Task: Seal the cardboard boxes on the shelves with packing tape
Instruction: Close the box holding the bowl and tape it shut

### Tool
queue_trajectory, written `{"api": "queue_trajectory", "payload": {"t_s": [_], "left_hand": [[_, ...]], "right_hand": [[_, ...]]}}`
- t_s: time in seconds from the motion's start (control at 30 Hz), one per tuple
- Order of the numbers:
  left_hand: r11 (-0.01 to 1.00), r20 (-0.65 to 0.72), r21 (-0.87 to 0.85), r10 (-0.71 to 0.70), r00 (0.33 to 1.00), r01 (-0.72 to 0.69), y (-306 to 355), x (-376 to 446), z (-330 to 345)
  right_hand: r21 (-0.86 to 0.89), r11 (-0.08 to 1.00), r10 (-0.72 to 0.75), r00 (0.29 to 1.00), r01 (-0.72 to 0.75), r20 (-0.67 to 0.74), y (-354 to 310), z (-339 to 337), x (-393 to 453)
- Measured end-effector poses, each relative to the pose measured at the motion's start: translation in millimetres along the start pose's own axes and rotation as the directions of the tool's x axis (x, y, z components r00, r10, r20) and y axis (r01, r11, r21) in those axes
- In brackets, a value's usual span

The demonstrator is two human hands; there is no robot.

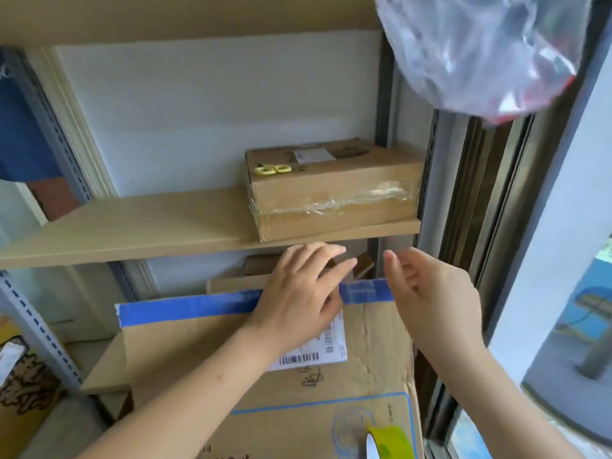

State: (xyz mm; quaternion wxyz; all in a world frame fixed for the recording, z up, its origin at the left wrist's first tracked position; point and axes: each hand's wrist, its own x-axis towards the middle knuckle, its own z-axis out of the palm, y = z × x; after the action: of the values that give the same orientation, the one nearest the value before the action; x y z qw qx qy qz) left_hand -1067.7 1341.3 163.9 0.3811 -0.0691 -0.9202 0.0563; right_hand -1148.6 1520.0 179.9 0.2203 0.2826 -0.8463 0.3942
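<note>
A: Where is the big cardboard box (251, 369) sitting?

B: I am seeing it filling the 6 o'clock part of the view, under the wooden shelf (139, 226). A strip of blue tape (185, 309) is running along its far top edge, and a white shipping label (318, 349) is lying on the top face.

A: And the hands?

B: The left hand (301, 296) is lying flat over the blue tape and the label's upper edge, fingers straight and spread, gripping nothing. The right hand (427, 289) is hovering at 3 o'clock of the left one, off the box's right end, fingers loosely extended, holding nothing I can make out.

A: Any tape roll?

B: I am seeing a roll of packing tape (387, 442) with a yellow-green rim resting on the box at the bottom edge of the view, partly cut off.

A: Anything on the shelf above?

B: A smaller cardboard box (334, 193) is sitting at 12 o'clock of the hands, wrapped with clear tape, with yellow-handled scissors (273, 169) lying on top. A crumpled plastic bag (480, 51) is hanging at 1 o'clock.
</note>
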Motion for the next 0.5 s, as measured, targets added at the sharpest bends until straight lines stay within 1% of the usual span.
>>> {"api": "queue_trajectory", "payload": {"t_s": [0.1, 0.17, 0.23, 0.27, 0.33, 0.37, 0.4, 0.47, 0.5], "left_hand": [[0.978, -0.038, -0.007, -0.209, 0.977, 0.209, -16.1, 15.1, -10.6], [0.949, -0.054, -0.012, -0.315, 0.947, 0.315, -26.8, 16.7, -12.6], [0.905, -0.096, -0.06, -0.425, 0.9, 0.421, -35.3, 15.8, -12.0], [0.889, -0.122, -0.074, -0.458, 0.88, 0.452, -37.5, 15.3, -11.0], [0.885, -0.166, -0.05, -0.465, 0.87, 0.464, -36.3, 13.9, -6.8], [0.893, -0.188, -0.024, -0.445, 0.875, 0.449, -34.8, 12.7, -4.0], [0.903, -0.212, -0.002, -0.421, 0.882, 0.43, -32.9, 11.1, -0.7], [0.919, -0.25, 0.039, -0.372, 0.894, 0.393, -28.3, 6.0, 4.9], [0.924, -0.265, 0.056, -0.35, 0.898, 0.377, -25.9, 2.4, 7.3]], "right_hand": [[0.051, 0.984, -0.168, 0.986, 0.168, -0.017, -26.1, 12.9, 44.4], [0.034, 0.962, -0.269, 0.962, 0.27, -0.037, -41.3, 26.3, 69.5], [-0.013, 0.927, -0.375, 0.926, 0.375, -0.044, -61.9, 41.6, 96.1], [-0.04, 0.901, -0.432, 0.901, 0.431, -0.021, -74.3, 50.3, 110.7], [-0.087, 0.856, -0.501, 0.86, 0.509, 0.096, -101.0, 70.2, 139.9], [-0.096, 0.864, -0.475, 0.864, 0.494, 0.166, -114.8, 79.8, 152.3], [-0.09, 0.892, -0.416, 0.883, 0.442, 0.218, -127.5, 88.0, 162.9], [-0.053, 0.963, -0.24, 0.928, 0.265, 0.284, -146.1, 99.4, 180.2], [-0.059, 0.979, -0.169, 0.933, 0.197, 0.317, -152.6, 102.5, 188.1]]}}
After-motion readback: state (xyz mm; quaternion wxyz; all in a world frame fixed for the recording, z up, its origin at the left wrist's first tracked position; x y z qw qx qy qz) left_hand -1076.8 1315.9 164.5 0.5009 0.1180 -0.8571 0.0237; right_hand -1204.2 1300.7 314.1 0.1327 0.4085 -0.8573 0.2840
